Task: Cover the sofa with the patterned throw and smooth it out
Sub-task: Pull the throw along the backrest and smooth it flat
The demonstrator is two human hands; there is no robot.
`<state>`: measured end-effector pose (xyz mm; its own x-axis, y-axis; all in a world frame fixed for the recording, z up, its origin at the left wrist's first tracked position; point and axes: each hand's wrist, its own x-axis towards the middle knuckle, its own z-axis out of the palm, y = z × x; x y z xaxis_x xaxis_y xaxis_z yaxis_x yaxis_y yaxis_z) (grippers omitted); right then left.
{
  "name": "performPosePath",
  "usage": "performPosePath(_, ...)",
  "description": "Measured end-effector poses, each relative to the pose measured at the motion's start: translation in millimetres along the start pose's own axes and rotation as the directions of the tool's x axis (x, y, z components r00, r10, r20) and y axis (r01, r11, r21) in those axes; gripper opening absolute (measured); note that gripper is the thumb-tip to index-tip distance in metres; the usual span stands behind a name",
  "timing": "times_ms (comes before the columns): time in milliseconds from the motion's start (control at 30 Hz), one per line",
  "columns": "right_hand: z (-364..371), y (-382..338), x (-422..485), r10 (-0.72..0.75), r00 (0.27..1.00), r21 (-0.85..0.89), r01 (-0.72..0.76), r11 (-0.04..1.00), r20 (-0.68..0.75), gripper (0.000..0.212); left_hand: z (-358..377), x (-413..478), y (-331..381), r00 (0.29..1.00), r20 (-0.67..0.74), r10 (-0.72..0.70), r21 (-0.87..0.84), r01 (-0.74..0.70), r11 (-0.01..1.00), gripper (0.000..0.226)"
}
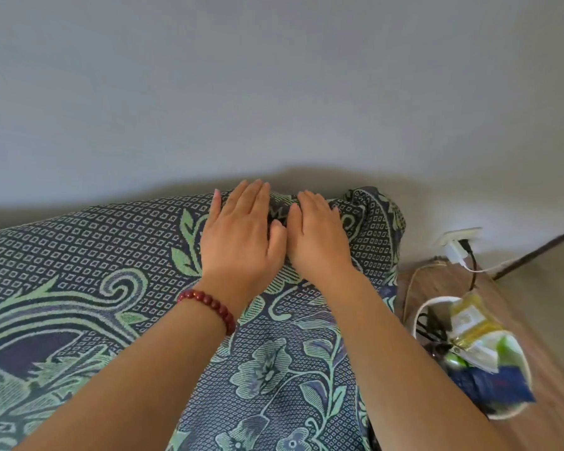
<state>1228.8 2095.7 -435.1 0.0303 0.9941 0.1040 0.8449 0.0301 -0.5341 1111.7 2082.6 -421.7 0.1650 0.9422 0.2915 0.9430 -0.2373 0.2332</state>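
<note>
Left grip: the left grip (238, 239) lies palm down on the patterned throw (95, 255), fingers straight and close together, thumb tucked toward the other hand; it pinches nothing.
Right grip: the right grip (318, 237) rests flat just right of it, with the two thumbs touching or nearly so. Its fingers reach over a small ridge of bunched cloth at the far edge. Whether the fingertips hook over that edge cannot be told.
Throw: dark blue with a pale green lattice, scrolls, leaves and flowers. It is draped over the sofa and hides it completely, running from the near left up to the far edge by the wall (274, 76). The cloth bunches into folds at the far right corner, beyond the right grip.
Bracelet: a string of red beads (209, 304) circles the left wrist.
Floor: wooden boards (560, 369) show to the right of the sofa.
Basket: a white-rimmed basket (515, 408) stands on the floor near the right, holding yellow, green and blue packets.
Socket: a wall socket (461, 236) sits low on the far right with a white plug (455, 252) in it, and cables (472, 271) trail down to the floor.
</note>
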Motion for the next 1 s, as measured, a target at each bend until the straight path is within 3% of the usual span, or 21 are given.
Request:
performPosePath(67,-4.9,2.4,-2.4,0.007,1.000,0.028,-0.006,1.000,-0.018,0.046,-2.5,0.9,2.8,0.999,0.041,-0.018,0.015,0.017,1.000,0.071)
performPosePath(200,-6.9,22.9,-17.8,0.099,0.978,-0.054,-0.111,0.992,-0.186,0.047,-1.6,-1.5,6.6,0.998,0.063,-0.013,0.051,0.009,0.999,0.056)
performPosePath(433,-16.1,56.9,-5.2,0.167,0.963,-0.191,-0.208,0.959,-0.214,0.056,-0.8,17.7,6.5,0.994,0.088,-0.058,0.104,0.049,0.993,0.047)
performPosePath(667,-11.6,83.3,6.3,0.269,0.887,-0.002,-0.291,0.957,-0.376,0.047,4.0,30.4,11.1,0.987,-0.013,-0.159,-0.040,0.159,0.987,0.032)
performPosePath(867,-11.8,93.7,19.3,0.238,0.781,0.119,-0.208,0.971,-0.578,0.028,7.4,39.4,14.6,0.975,-0.103,-0.196,-0.116,0.184,0.976,0.027)
performPosePath(1000,-28.0,98.2,41.8,0.371,0.748,0.221,-0.298,0.929,-0.550,0.028,7.8,46.6,16.2,0.965,-0.159,-0.210,-0.136,0.189,0.972,0.028)
